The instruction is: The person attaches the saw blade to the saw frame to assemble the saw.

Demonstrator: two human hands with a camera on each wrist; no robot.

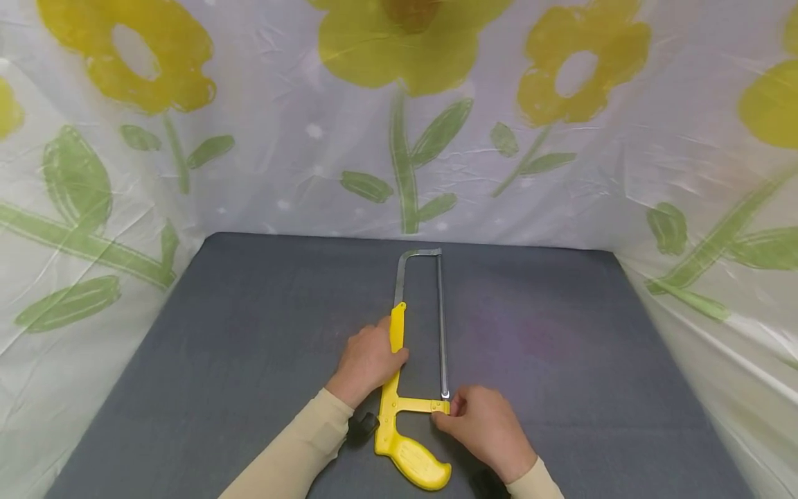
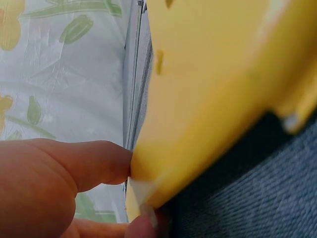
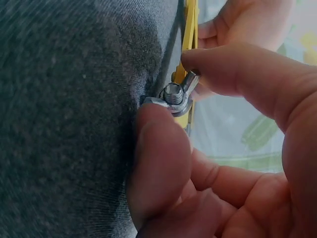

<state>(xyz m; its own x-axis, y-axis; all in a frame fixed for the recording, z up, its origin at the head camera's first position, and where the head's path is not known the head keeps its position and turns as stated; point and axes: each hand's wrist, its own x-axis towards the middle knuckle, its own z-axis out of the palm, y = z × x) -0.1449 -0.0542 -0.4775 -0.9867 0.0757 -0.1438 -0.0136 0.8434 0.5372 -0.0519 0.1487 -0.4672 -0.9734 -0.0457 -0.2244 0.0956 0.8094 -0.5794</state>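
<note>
A hacksaw (image 1: pixel 389 402) with a yellow frame and handle lies on the grey cloth, its silver front bow pointing away. My left hand (image 1: pixel 368 362) grips the yellow part of the spine, thumb on the inner side. In the left wrist view the yellow frame (image 2: pixel 213 94) fills much of the picture, thumb and fingers at its edge. At the near end of the blade (image 1: pixel 442 333), my right hand (image 1: pixel 489 426) pinches a metal wing nut (image 3: pixel 182 105) between thumb and fingers. The threaded bolt end (image 3: pixel 173 92) shows in the middle of the nut.
The dark grey cloth (image 1: pixel 280 298) covers the table. Behind it and at both sides hangs a white sheet (image 1: pixel 274 159) printed with yellow flowers. Dark straps (image 1: pixel 363 428) with small devices sit at my wrists, close to the saw handle.
</note>
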